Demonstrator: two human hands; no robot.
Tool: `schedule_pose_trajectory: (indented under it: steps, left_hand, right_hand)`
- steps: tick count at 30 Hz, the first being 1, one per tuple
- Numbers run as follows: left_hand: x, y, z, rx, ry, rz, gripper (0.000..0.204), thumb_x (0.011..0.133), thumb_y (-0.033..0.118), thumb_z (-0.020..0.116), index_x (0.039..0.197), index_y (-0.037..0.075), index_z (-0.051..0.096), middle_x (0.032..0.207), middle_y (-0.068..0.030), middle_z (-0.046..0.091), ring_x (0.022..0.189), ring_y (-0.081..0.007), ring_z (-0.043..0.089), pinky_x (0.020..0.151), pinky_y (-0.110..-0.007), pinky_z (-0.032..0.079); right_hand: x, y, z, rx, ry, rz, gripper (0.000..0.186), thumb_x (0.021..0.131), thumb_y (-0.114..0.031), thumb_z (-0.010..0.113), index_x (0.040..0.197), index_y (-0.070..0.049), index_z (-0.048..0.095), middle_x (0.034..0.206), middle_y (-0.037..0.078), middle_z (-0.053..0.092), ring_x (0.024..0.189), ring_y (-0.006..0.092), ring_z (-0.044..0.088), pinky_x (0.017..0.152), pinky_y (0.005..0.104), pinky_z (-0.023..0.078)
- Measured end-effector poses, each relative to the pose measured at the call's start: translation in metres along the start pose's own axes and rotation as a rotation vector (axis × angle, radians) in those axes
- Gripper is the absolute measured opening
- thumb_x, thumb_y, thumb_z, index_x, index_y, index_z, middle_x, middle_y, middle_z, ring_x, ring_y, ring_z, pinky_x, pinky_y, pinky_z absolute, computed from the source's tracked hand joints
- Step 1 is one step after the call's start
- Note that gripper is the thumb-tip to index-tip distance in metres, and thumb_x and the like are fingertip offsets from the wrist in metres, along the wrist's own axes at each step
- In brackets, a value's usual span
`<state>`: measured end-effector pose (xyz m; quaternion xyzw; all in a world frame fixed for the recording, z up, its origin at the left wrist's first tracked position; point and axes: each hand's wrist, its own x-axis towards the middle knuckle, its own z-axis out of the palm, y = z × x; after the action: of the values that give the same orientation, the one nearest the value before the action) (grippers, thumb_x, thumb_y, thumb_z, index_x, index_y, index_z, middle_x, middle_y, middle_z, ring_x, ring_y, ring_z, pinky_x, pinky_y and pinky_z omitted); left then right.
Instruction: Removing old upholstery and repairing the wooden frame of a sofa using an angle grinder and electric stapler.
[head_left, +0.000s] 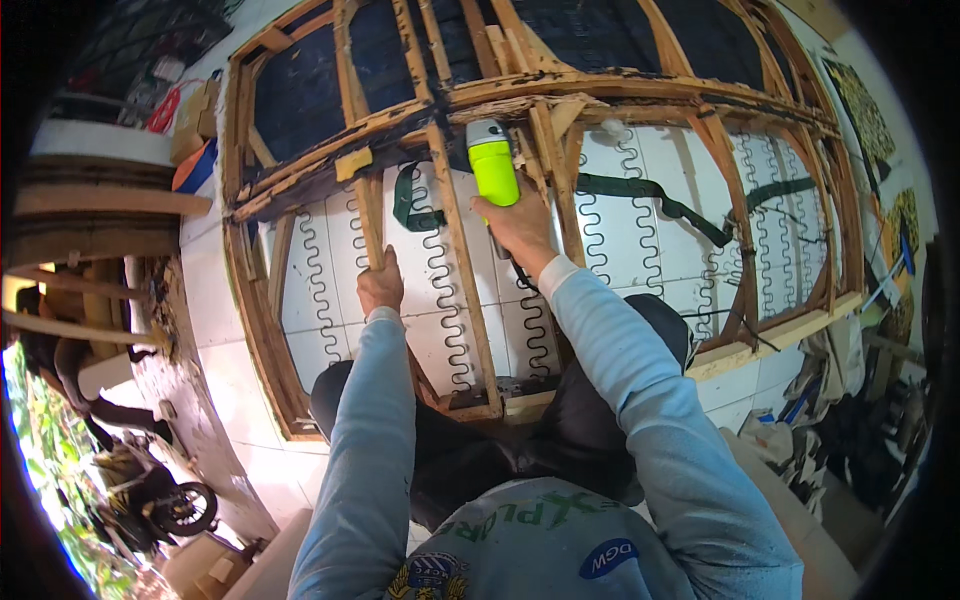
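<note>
My left hand is closed around the lower end of a short wooden slat inside a large wooden furniture frame. In my right hand is a lime-green power tool with a grey head, pointing away from me. Its head is close to the long middle rail of the frame; whether it touches the wood I cannot tell. A dark cord hangs below this hand. Wavy metal springs span the frame around both hands. Between the hands a dark green strap is looped.
Another green strap crosses the springs on the right. Dark fabric backs the frame's far part. Cloth and loose items lie at the right. A cardboard box stands at the far left, and a motorcycle is outside at the lower left.
</note>
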<state>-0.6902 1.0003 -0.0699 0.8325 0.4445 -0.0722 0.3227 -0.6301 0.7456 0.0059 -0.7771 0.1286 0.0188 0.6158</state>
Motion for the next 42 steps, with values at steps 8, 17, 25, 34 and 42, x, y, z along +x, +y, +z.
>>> schedule_pose_trajectory:
  steps: [8, 17, 25, 34, 42]
  left_hand:
    - [-0.019, 0.021, -0.011, 0.107, -0.012, -0.034, 0.068, 0.088, 0.065, 0.062, 0.106, 0.002, 0.077, 0.108, -0.0266, 0.073, 0.106, -0.0429, 0.07, 0.092, -0.05, 0.055]
    - [-0.03, 0.034, -0.025, 0.108, -0.053, -0.065, 0.062, 0.089, 0.064, 0.06, 0.106, 0.007, 0.078, 0.105, -0.0232, 0.074, 0.101, -0.0405, 0.072, 0.088, -0.048, 0.057]
    - [-0.027, 0.03, -0.023, 0.086, -0.087, -0.084, 0.067, 0.088, 0.065, 0.059, 0.107, 0.003, 0.077, 0.106, -0.0234, 0.074, 0.1, -0.0403, 0.073, 0.088, -0.047, 0.057]
    - [-0.026, 0.028, -0.021, 0.058, -0.083, -0.087, 0.068, 0.087, 0.066, 0.06, 0.107, 0.003, 0.077, 0.106, -0.0247, 0.074, 0.102, -0.0413, 0.072, 0.09, -0.047, 0.056]
    - [-0.024, 0.026, -0.02, 0.049, -0.083, -0.105, 0.068, 0.088, 0.066, 0.06, 0.107, 0.003, 0.077, 0.105, -0.0246, 0.074, 0.102, -0.0409, 0.072, 0.09, -0.047, 0.056]
  right_hand:
    - [0.006, 0.002, 0.001, 0.024, -0.032, 0.237, 0.045, 0.075, -0.027, 0.087, 0.108, -0.001, 0.071, 0.094, 0.01, 0.075, 0.079, 0.0211, 0.069, 0.073, 0.0356, 0.053]
    - [0.014, 0.008, 0.006, -0.005, -0.073, 0.268, 0.04, 0.078, -0.024, 0.088, 0.101, 0.004, 0.072, 0.082, 0.006, 0.07, 0.063, 0.0149, 0.064, 0.054, 0.0322, 0.049]
    - [0.014, 0.004, 0.004, 0.034, -0.117, 0.322, 0.041, 0.081, -0.025, 0.085, 0.11, 0.001, 0.071, 0.095, 0.008, 0.072, 0.081, 0.0174, 0.066, 0.073, 0.0319, 0.05]
    - [0.015, -0.002, 0.004, 0.097, -0.115, 0.314, 0.039, 0.081, -0.019, 0.086, 0.104, 0.005, 0.067, 0.081, 0.008, 0.068, 0.055, 0.018, 0.065, 0.048, 0.0325, 0.054]
    - [0.012, -0.009, 0.003, 0.075, -0.149, 0.335, 0.038, 0.081, -0.021, 0.085, 0.105, 0.003, 0.067, 0.082, 0.008, 0.069, 0.057, 0.0182, 0.066, 0.049, 0.0325, 0.055]
